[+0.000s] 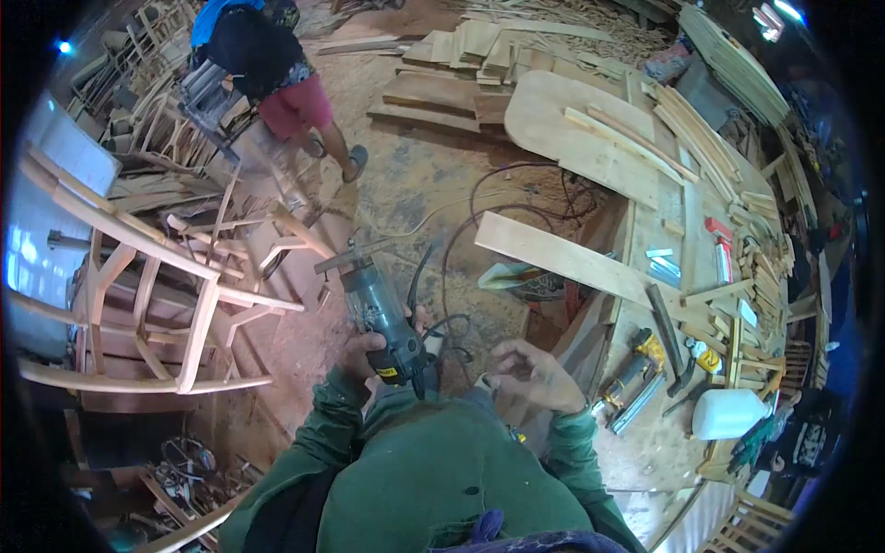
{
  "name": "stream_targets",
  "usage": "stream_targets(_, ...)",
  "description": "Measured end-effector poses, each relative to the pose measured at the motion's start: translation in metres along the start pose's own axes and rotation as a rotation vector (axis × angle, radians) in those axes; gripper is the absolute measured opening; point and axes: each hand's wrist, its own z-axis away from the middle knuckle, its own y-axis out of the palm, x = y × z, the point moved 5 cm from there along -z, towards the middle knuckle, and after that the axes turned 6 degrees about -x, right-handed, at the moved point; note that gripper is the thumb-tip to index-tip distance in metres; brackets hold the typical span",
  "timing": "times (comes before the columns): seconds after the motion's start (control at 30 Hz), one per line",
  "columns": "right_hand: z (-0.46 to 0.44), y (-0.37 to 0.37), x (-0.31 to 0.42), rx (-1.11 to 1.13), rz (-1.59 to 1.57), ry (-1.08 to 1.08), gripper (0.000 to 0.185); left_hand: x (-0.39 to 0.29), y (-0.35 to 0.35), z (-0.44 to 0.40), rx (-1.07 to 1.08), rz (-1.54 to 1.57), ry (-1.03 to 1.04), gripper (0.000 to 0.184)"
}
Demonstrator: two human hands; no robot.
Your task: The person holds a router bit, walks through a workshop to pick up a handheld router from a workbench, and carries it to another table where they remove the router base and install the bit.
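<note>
My left hand (359,355) is wrapped round the body of a trim router (383,318), held in front of my waist. The tool has a dark grey motor body, a yellow label near its lower end and a clear guard at its far end, where a flat plate crosses it. Its black cord (452,323) loops to the right. My right hand (537,373) hovers to the right of the router, apart from it. Its fingers are loosely bent with a gap to the thumb, and I make out nothing held in them.
A curved wooden chair frame (198,336) stands at left. On the right, a workbench (645,332) carries a long board (562,258), a yellow-black power tool (636,369), a white jug (728,415) and wood strips. A hose (445,267) snakes over the floor. Another person (267,74) bends at upper left.
</note>
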Motion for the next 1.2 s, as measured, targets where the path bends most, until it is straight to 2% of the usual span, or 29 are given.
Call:
stream_targets(0.1,-0.027,0.006,0.012,-0.009,-0.034,0.099,0.042,-0.016,-0.023,-0.013,-0.011,-0.026,0.029,0.071)
stream_targets(0.4,-0.187,0.054,0.019,-0.090,0.130,0.058,0.039,-0.121,-0.093,-0.110,0.057,0.112,-0.004,0.074)
stream_targets(0.43,-0.201,0.057,0.027,-0.089,0.153,0.102,0.037,-0.139,-0.096,-0.122,0.065,0.127,-0.010,0.074)
stream_targets(0.5,-0.218,0.066,0.043,-0.096,0.181,0.198,0.033,-0.167,-0.108,-0.142,0.127,0.070,-0.014,0.074)
stream_targets(0.6,-0.239,0.065,0.053,-0.101,0.116,0.157,0.034,-0.196,-0.110,-0.168,0.148,0.076,-0.040,0.069)
stream_targets(0.73,-0.265,0.047,0.057,-0.136,0.281,0.203,0.043,-0.184,-0.140,-0.204,0.212,0.008,-0.196,0.065)
stream_targets(0.77,-0.272,0.045,0.052,-0.198,0.249,0.132,0.043,-0.176,-0.155,-0.215,0.226,-0.056,-0.202,0.065)
stream_targets(0.83,-0.287,0.035,0.038,-0.142,-0.036,0.217,0.040,-0.175,-0.140,-0.231,0.195,-0.121,-0.209,0.069)
stream_targets(0.87,-0.294,0.031,0.035,-0.126,-0.114,0.184,0.039,-0.187,-0.109,-0.231,0.173,-0.074,-0.262,0.072)
stream_targets(0.93,-0.309,0.019,0.029,-0.128,-0.271,0.103,0.035,-0.202,-0.059,-0.239,0.257,-0.044,-0.241,0.077)
stream_targets(1.03,-0.328,0.006,0.036,-0.210,0.138,-0.016,0.035,-0.210,-0.008,-0.259,0.396,-0.101,-0.208,0.081)
stream_targets(1.07,-0.329,0.001,0.039,-0.172,0.044,0.115,0.034,-0.213,0.002,-0.260,0.430,-0.130,-0.196,0.081)
stream_targets(1.17,-0.326,-0.009,0.037,-0.165,-0.032,0.089,0.033,-0.216,0.028,-0.264,0.424,-0.106,-0.207,0.077)
stream_targets(1.2,-0.325,-0.017,0.032,-0.207,0.158,-0.079,0.035,-0.210,0.028,-0.273,0.426,-0.114,-0.202,0.076)
